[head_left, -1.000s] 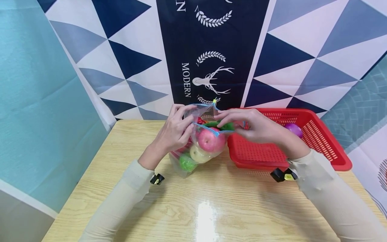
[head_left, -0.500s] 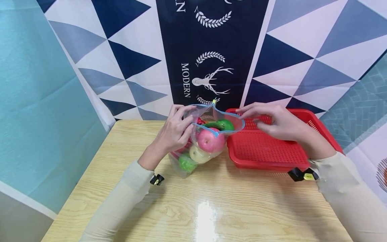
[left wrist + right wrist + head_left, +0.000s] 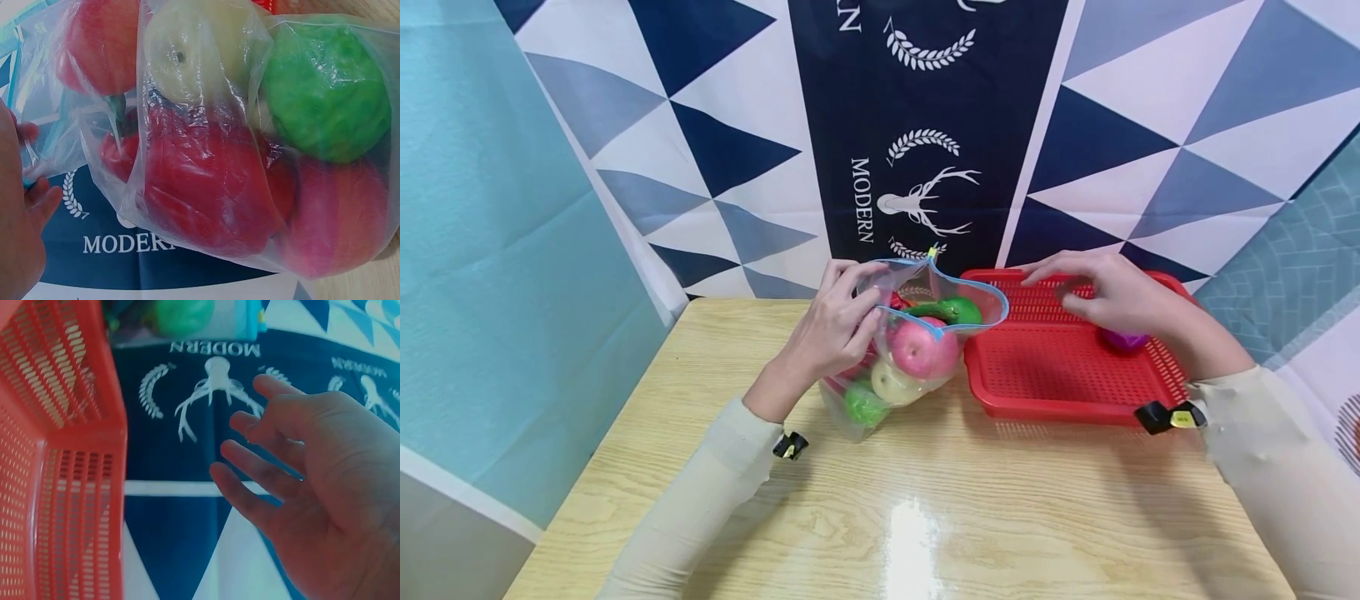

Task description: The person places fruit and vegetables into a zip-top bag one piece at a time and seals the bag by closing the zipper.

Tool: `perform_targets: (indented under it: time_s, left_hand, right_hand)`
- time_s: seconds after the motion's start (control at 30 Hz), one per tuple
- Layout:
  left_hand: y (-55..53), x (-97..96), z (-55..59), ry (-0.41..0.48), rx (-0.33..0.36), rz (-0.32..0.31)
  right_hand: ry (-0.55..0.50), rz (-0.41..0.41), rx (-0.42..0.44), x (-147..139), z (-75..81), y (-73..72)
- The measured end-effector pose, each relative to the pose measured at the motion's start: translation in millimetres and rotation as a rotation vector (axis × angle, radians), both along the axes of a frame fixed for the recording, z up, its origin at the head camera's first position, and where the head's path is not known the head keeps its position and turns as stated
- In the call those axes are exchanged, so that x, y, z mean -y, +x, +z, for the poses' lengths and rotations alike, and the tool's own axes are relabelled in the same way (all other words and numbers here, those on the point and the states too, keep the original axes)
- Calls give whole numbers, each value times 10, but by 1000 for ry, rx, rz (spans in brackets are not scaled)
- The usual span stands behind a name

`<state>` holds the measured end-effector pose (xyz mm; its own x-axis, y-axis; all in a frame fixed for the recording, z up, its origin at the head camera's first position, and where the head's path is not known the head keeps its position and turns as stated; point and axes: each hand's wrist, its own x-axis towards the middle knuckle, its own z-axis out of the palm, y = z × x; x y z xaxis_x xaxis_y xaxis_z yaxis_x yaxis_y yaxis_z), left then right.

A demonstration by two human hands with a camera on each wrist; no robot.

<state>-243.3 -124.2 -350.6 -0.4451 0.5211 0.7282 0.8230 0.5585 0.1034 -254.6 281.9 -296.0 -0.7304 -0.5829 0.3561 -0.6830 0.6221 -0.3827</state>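
My left hand point(image 3: 842, 321) pinches the left side of the mouth of a clear zip bag point(image 3: 985, 292) with a blue seal and a yellow slider. The bag's mouth gapes. Inside it are a pink apple point(image 3: 916, 350), a pale yellow-green fruit point(image 3: 895, 383), a green pepper-like piece point(image 3: 962, 311) and a bumpy green ball point(image 3: 328, 87). In the left wrist view a red bell pepper point(image 3: 200, 181) and a pink-red round fruit point(image 3: 337, 219) also show through the plastic. Over the red basket, my right hand point(image 3: 1112, 292) holds nothing, its fingers loosely bent and apart from the bag.
The red plastic basket point(image 3: 1067, 408) stands on the right of the wooden table point(image 3: 820, 517), close beside the bag. A purple round thing point(image 3: 1123, 340) lies in it, partly covered by the right forearm. A patterned cloth point(image 3: 925, 100) rises behind the table.
My right hand has drawn back from the bag's mouth to the right, over the basket, uncovering the green piece inside. The left hand and the bag stay in place.
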Motion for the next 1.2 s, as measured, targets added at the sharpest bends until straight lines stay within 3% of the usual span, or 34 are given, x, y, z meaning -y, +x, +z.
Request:
perform_targets:
  time_s: [0.23, 0.47, 0.8, 1.2]
  left_hand:
    - [-2, 7, -4, 0, 7, 1]
    - [4, 7, -3, 0, 5, 0]
    - [-11, -1, -9, -3, 5, -1]
    - [-23, 11, -12, 1, -3, -3]
  right_hand:
    - [86, -112, 116, -113, -43, -54]
    - [275, -185, 283, -289, -125, -204]
    - [445, -203, 345, -638, -313, -394]
    - [465, -297, 525, -898, -471, -545]
